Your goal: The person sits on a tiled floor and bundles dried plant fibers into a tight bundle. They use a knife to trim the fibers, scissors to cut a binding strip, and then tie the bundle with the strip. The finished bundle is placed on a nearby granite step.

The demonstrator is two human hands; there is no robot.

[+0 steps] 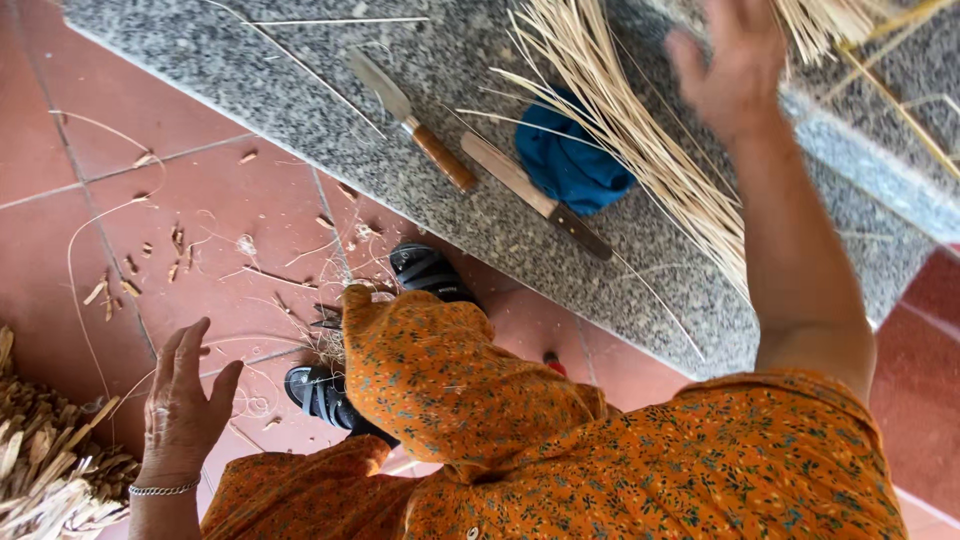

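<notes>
Two hands in play in the head view, and they are well apart. The right hand is up on the speckled granite bench, blurred, fingers spread and loose, resting against the fan of pale straw strips rather than clamped on it; a flat touch like that reads as sorting or steadying the loose strands. The strips lie slantwise across the bench, ends trailing over its near edge, partly covering a bundled blue cloth.

Just beside the cloth lie two wooden-handled knives: one with a broad grey blade, one with a pale blade and dark handle. Both are flat, side by side and near that hand, likely parked for quick pickup.

The left hand hangs low over the red tiled floor, fingers open and empty, a thin bracelet at the wrist. Nearest it is a heap of dry husk offcuts. Shavings and curled fibres litter the tiles around the black sandals.
</notes>
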